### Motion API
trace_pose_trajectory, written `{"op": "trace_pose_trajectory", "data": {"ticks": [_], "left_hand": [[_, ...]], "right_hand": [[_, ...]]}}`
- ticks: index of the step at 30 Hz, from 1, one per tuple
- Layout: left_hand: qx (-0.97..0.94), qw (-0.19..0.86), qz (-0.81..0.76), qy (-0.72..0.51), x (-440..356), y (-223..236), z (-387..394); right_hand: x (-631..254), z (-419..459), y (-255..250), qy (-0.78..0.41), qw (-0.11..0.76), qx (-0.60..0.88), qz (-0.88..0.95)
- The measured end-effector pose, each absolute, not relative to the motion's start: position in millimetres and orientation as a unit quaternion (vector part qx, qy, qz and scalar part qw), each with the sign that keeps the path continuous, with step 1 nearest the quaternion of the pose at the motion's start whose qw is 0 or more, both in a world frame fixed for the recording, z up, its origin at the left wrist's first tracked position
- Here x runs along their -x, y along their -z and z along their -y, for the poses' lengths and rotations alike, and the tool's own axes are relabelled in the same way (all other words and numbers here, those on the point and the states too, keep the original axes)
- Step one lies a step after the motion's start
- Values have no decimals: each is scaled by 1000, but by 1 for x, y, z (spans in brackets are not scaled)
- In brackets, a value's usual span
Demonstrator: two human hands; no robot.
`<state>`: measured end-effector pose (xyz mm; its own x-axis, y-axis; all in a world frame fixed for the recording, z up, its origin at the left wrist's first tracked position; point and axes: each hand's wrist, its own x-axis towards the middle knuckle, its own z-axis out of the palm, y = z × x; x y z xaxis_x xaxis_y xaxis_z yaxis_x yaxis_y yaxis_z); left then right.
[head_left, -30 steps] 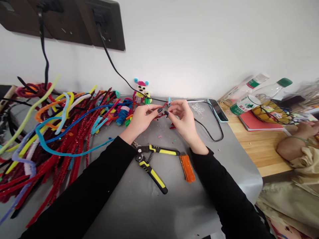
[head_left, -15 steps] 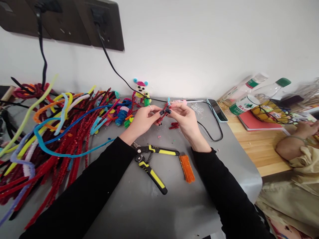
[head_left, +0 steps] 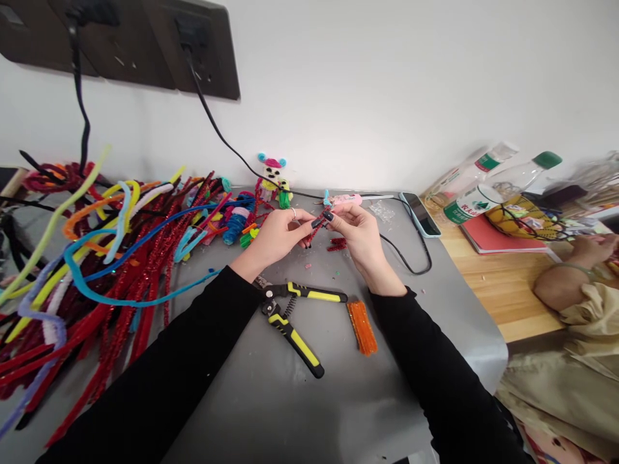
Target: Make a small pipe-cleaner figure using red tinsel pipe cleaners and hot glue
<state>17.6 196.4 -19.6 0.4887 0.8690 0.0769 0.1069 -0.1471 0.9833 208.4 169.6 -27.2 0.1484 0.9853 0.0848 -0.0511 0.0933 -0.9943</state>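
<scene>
Over the grey table my left hand (head_left: 280, 235) and my right hand (head_left: 358, 238) meet, each pinching a short red tinsel pipe cleaner (head_left: 316, 227) between thumb and fingertips. My fingers cover part of it. Below my right hand more short red pipe cleaner pieces (head_left: 337, 244) lie on the table. Closer to me are wire cutters (head_left: 294, 322) with black and yellow handles, spread apart. A bundle of short orange pipe cleaners (head_left: 362, 328) rests beside them. Behind my hands sits a pink-handled tool (head_left: 348, 199), with a small light-blue piece (head_left: 327, 198) near it.
A big heap of coloured pipe cleaners (head_left: 140, 277) fills the left. Small pipe-cleaner figures (head_left: 273, 177) stand by the wall. A black cable (head_left: 220, 132) runs to a phone (head_left: 420, 214). At right are bottles (head_left: 522, 174), a red notebook (head_left: 498, 237) and another person's arm (head_left: 563, 283).
My hands have shifted slightly and the red pipe cleaner between them has turned a little. Both keep their pinch. The tools on the table have not moved.
</scene>
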Motion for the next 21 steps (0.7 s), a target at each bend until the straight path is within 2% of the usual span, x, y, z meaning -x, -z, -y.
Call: {"op": "trace_pose_trajectory", "data": {"ticks": [4,13,21], "left_hand": [[-674,551,-353,-343,-17,20,-197],[-661,578,-336,-340,-16,21,-199],[-653,587,-344,-334,-15,20,-198]], "right_hand": [[-209,-169,25,-438,571,511,471],[-207,-170,22,-528,573,437,449],[-210,-169,19,-526,557,436,471]]}}
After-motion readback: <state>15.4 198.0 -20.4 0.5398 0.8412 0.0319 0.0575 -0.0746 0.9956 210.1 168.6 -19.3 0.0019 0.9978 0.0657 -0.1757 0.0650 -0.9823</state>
